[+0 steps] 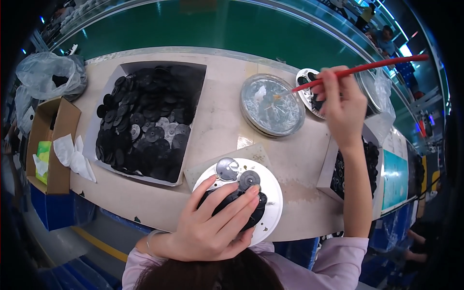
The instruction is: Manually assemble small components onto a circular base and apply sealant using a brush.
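Looks about mid-job to me. The white round plate is at 6 o'clock, with a silvery disc and a toothed gear already sitting on it. Left hand is curled over the black housing on that plate, fingers slightly apart. Right hand, at 2 o'clock, pinches a red-handled brush, tip over the round dish at 1 o'clock. Can't tell if those gears have been brushed. Plenty left, I'd guess: the white box at 10 o'clock is heaped with loose black gears.

Table is pale and scuffed around 4 o'clock. Green conveyor across 12, yellow floor line at 8, blurry people toward 2.
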`<state>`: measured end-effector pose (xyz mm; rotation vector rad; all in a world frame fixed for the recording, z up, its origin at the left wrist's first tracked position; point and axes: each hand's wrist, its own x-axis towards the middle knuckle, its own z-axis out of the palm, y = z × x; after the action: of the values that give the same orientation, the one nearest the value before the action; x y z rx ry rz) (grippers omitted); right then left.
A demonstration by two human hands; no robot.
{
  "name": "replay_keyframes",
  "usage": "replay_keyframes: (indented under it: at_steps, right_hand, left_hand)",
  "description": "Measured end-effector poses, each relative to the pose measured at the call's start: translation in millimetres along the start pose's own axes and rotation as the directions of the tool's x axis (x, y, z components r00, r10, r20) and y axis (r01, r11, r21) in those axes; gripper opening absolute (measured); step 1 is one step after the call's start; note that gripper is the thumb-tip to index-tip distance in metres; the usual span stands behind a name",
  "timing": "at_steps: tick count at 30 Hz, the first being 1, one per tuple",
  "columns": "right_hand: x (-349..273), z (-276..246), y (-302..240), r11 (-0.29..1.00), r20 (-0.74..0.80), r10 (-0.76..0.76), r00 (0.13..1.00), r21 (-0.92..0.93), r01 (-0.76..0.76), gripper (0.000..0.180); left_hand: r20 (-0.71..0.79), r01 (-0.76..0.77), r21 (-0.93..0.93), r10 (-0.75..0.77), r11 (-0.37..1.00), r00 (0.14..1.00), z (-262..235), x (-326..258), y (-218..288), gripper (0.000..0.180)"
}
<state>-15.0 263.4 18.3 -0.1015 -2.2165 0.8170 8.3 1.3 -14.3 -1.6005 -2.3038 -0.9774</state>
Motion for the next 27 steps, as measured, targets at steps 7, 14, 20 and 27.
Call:
replay_keyframes:
  at_steps: [7,14,20,27]
  right_hand:
    - [9,-34,3,0.835,-0.032,0.439,0.898,0.385,-0.394,0.027]
    - [-30,-50,-27,0.594,0.225,0.513,0.828,0.603,-0.532,0.023]
    - [-86,-54,-70,0.946,0.047,-0.063,0.997,0.323,0.044,0.029]
    - [-99,-42,-59,0.951,0.058,-0.156,0.986,0.280,0.134,0.028]
  left_hand:
    - [0.001,-0.008,-0.024,0.008,1.000,1.000,0,0,1,0.032]
    - [-0.039,-0.003,-0.017,0.002,1.000,0.999,3,-2,-2,0.032]
    - [-0.076,-0.030,-0.009,0.029,1.000,0.997,4,-2,-1,0.031]
    - [-0.070,-0.027,0.015,0.028,1.000,0.997,3,-5,-1,0.038]
